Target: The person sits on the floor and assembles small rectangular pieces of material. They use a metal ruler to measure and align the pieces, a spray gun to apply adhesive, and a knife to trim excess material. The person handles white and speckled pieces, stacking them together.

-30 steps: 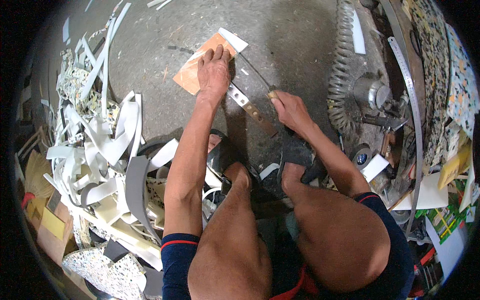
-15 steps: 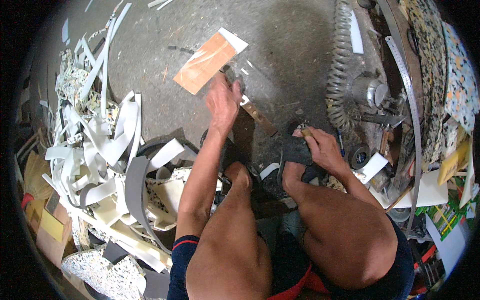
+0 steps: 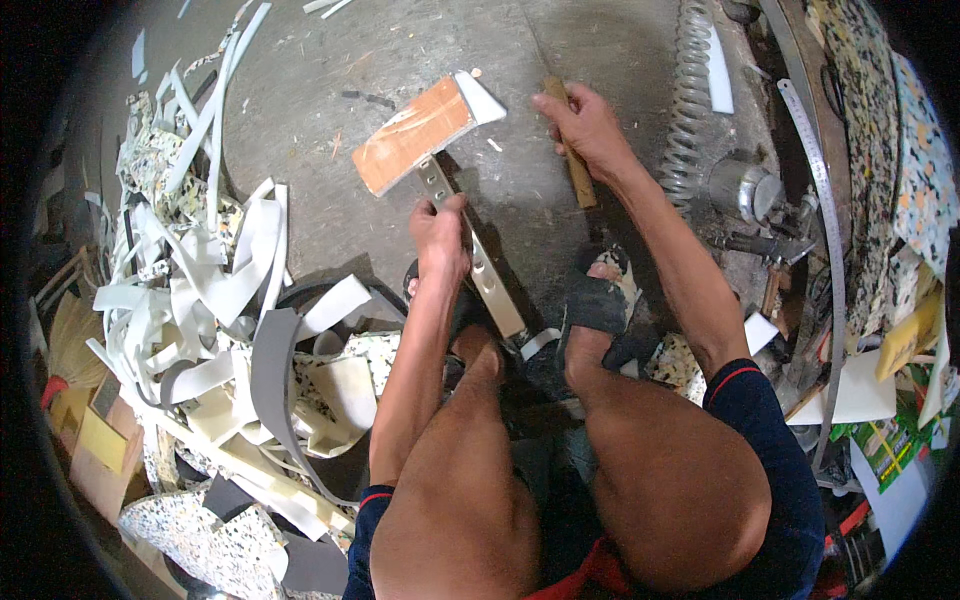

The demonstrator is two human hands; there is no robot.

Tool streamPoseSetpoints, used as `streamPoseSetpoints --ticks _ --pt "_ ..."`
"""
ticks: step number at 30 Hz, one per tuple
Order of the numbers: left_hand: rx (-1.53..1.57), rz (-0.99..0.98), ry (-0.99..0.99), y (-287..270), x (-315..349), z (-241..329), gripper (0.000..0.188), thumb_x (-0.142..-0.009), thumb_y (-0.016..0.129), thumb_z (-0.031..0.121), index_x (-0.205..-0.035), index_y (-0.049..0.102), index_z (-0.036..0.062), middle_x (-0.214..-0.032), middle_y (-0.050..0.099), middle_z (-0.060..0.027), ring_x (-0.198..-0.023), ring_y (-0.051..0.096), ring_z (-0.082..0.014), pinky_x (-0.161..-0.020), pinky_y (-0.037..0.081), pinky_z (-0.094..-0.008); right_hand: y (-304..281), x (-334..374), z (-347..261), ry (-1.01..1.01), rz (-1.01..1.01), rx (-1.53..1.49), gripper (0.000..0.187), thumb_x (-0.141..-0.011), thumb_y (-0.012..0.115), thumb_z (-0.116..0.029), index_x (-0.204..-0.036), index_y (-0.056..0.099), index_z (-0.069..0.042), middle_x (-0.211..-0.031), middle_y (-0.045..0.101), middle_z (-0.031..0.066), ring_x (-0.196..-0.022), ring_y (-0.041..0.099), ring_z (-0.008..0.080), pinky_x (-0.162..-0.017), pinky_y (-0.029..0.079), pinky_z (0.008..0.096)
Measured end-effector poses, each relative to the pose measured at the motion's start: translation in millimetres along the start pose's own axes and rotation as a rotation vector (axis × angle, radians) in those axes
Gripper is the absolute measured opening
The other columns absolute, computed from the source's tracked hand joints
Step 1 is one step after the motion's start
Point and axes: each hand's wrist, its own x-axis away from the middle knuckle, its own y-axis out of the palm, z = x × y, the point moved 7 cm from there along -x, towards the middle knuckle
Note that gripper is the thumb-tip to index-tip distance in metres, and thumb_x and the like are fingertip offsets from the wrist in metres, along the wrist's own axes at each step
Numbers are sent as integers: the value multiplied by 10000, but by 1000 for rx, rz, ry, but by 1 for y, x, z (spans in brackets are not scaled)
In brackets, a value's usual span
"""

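Note:
A long, flat metal bar with holes (image 3: 487,275) is in my left hand (image 3: 440,238), its fingers closed round it. The bar's far end meets the near edge of a wood-coloured rectangular block (image 3: 412,133). A white piece (image 3: 480,98) sticks out at the block's right end. To the right, my right hand (image 3: 594,130) is closed round the wooden handle (image 3: 580,180) of a tool. From the handle a thin dark blade points away from me; its tip is hard to make out.
White foam strips (image 3: 240,240) and speckled foam scraps (image 3: 200,540) heap up on my left. A coiled clear hose (image 3: 685,100), a metal fitting (image 3: 745,190) and a steel ruler (image 3: 815,160) lie on the right. My sandalled feet (image 3: 603,300) stand close by.
My right hand has risen from beside my right foot, moving away from me with the wooden-handled tool. My left hand has come nearer and now grips the bar, which has turned and shifted nearer me.

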Motion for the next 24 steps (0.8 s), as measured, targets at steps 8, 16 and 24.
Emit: streamPoseSetpoints --ticks 8,16,24 --pt "-675 52 433 1 69 59 152 -902 711 123 -957 626 10 -777 628 -11 -687 521 -84 -624 449 -278 35 15 -3 53 -156 -601 319 -923 666 -258 -1100 579 -7 -845 612 43 -681 602 90 -520 516 267" --pt "-689 55 538 -11 75 68 216 -879 738 141 -985 622 -7 -708 614 -14 -648 505 -73 -591 459 -269 7 68 -41 -71 -103 -481 330 -861 750 -173 -1098 569 -29 -853 595 25 -650 583 92 -497 455 252" --pt "-939 126 760 -25 76 120 241 -860 699 108 -1048 633 -28 -677 646 -82 -566 589 -138 -552 494 -309 -62 69 -34 -144 348 -195 287 -849 731 -128 -1102 602 -84 -985 603 2 -834 600 120 -746 517 309"
